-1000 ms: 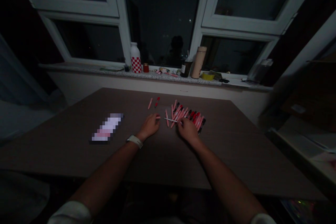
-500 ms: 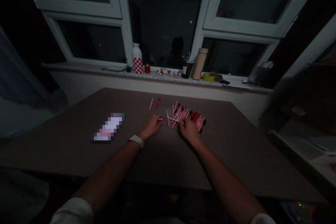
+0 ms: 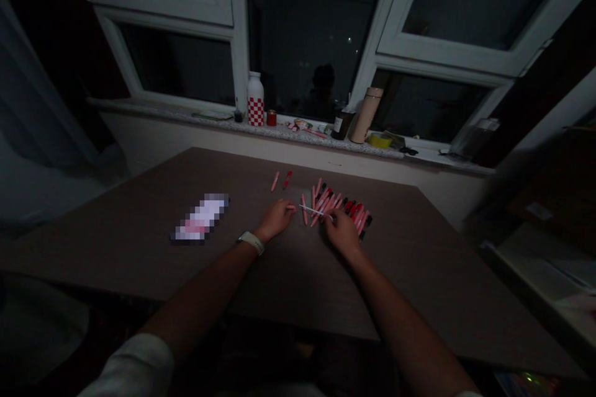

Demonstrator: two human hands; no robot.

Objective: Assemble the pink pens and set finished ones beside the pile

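Observation:
On a dark brown table (image 3: 139,248) lies a heap of several pink, red and black pens (image 3: 344,206). My right hand (image 3: 342,231) rests beside the heap and pinches a thin white refill (image 3: 313,209) that points left. My left hand (image 3: 277,218), with a white watch on the wrist, is closed round a small pink pen part whose tip shows by the fingers. A single pink pen (image 3: 304,209) lies between the two hands. Two loose pens, one pink (image 3: 274,181) and one red (image 3: 287,178), lie farther back.
A blurred flat object (image 3: 200,226) lies on the table to the left. The windowsill (image 3: 209,123) behind holds a white bottle with red checks (image 3: 254,99), a small red jar (image 3: 270,118), a tan flask (image 3: 365,115) and yellow tape (image 3: 380,140). Shelving stands at the right.
The view has shifted a little, so everything sits slightly right and the sill higher. Both hands stay closed near the pens, with the refill nearer the left hand.

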